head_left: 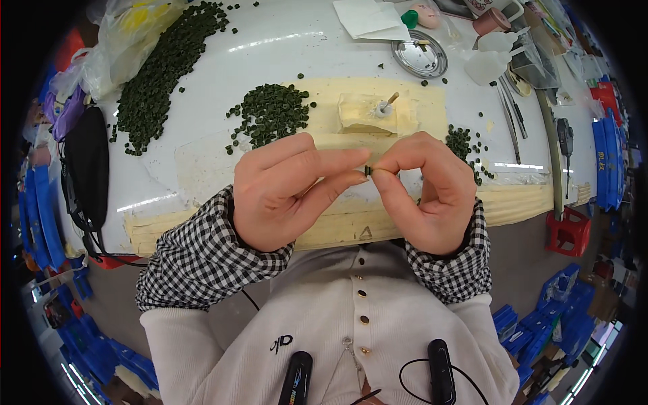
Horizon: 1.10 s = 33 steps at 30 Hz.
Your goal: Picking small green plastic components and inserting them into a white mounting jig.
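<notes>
Close to the table's front edge, a small dark green piece [368,171] sits at the meeting fingertips of both hands. My left hand [280,192] has its thumb and index finger closed about the piece from the left. From the other side, the pinched thumb and index finger of my right hand [432,192] grip it too. Beyond my left hand lies a pile of similar green pieces [273,111], and a smaller pile [459,140] is beside my right hand. A yellowish block [358,115] bearing a small white cup [383,109] with a stick stands ahead.
A large heap of green pieces [158,88] spreads at the far left near plastic bags [128,47]. A round metal dish [432,61] and white paper [368,19] lie at the back. Tweezers [509,121] rest at the right. A red stool [568,231] stands off the table's right end.
</notes>
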Tool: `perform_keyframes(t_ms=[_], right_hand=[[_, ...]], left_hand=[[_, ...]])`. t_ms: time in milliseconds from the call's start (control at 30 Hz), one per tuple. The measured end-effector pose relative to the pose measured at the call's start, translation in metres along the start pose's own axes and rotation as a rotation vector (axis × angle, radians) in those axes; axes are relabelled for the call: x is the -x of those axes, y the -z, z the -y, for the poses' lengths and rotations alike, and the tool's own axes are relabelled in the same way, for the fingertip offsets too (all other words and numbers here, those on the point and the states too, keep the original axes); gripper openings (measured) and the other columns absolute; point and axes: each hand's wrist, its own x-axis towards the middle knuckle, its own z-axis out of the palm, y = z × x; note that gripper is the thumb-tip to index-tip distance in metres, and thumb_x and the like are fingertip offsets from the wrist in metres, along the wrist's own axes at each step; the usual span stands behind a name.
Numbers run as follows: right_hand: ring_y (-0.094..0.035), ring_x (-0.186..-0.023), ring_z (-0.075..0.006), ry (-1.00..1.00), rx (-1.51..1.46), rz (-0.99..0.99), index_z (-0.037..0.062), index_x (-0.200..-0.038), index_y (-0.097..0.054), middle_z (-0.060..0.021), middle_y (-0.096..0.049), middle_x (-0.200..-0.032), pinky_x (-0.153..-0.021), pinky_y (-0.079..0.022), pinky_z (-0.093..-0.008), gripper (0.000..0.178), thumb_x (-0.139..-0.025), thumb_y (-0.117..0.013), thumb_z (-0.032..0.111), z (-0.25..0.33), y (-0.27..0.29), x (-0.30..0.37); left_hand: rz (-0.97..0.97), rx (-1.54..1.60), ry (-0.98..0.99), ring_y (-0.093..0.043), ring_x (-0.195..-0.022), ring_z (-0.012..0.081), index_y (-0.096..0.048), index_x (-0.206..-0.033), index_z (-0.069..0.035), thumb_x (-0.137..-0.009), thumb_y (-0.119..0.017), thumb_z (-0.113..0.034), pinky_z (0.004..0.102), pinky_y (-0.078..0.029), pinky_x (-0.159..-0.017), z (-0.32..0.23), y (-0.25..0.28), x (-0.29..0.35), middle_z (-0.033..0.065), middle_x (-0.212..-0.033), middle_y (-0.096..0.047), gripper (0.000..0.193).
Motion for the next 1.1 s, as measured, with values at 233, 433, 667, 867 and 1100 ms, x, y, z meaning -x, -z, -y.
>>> perform_keyframes(t_ms=[233, 433, 667, 867, 1100], right_hand=[[-0.06, -0.071, -0.0177, -0.069, -0.092, 0.038, -0.0008, -0.09, -0.065, -0.0105, -0.063, -0.083, -0.066, -0.048, -0.0254, 0.011, -0.079, -0.063, -0.001, 0.006, 0.007, 0.007], [-0.06, -0.072, -0.0182, 0.118, -0.487, 0.033, -0.0007, -0.091, -0.063, -0.0101, -0.064, -0.083, -0.067, -0.047, -0.0265, 0.011, -0.08, -0.063, 0.0, 0.036, 0.026, 0.007], [-0.06, -0.074, -0.0189, 0.268, -0.751, 0.084, -0.0006, -0.092, -0.062, -0.0096, -0.064, -0.084, -0.068, -0.047, -0.0277, 0.011, -0.081, -0.062, 0.0, 0.053, 0.019, 0.012], [-0.059, -0.075, -0.0195, 0.323, -0.845, 0.109, -0.0005, -0.093, -0.061, -0.0093, -0.064, -0.084, -0.069, -0.047, -0.0288, 0.012, -0.081, -0.061, 0.001, 0.064, 0.02, 0.019], [-0.059, -0.077, -0.0201, 0.374, -0.929, 0.129, -0.0003, -0.094, -0.059, -0.0088, -0.064, -0.085, -0.07, -0.047, -0.0301, 0.012, -0.082, -0.061, 0.001, 0.064, 0.013, 0.027]], left_hand=[[0.003, 0.053, 0.054, -0.037, -0.052, 0.0087, -0.068, -0.099, -0.001, -0.076, -0.07, 0.003, 0.0233, -0.029, -0.049, 0.0, 0.003, 0.002, -0.0015, -0.059, -0.042, 0.023], [-0.071, 0.184, 0.28, -0.033, -0.056, 0.0045, -0.067, -0.096, 0.002, -0.079, -0.067, 0.005, 0.0199, -0.031, -0.056, 0.003, -0.001, 0.004, -0.0064, -0.059, -0.034, 0.017], [-0.1, 0.186, 0.226, -0.032, -0.052, 0.0043, -0.069, -0.097, -0.001, -0.077, -0.07, 0.002, 0.021, -0.029, -0.052, 0.008, -0.006, 0.003, -0.0065, -0.056, -0.032, 0.021], [-0.071, 0.185, 0.262, -0.033, -0.055, 0.0043, -0.068, -0.095, 0.0, -0.077, -0.069, 0.003, 0.0206, -0.029, -0.054, 0.006, -0.004, 0.004, -0.0066, -0.057, -0.033, 0.018], [-0.07, 0.185, 0.272, -0.033, -0.055, 0.004, -0.068, -0.095, 0.0, -0.077, -0.069, 0.003, 0.0201, -0.03, -0.055, 0.005, -0.005, 0.004, -0.0066, -0.057, -0.033, 0.018]])
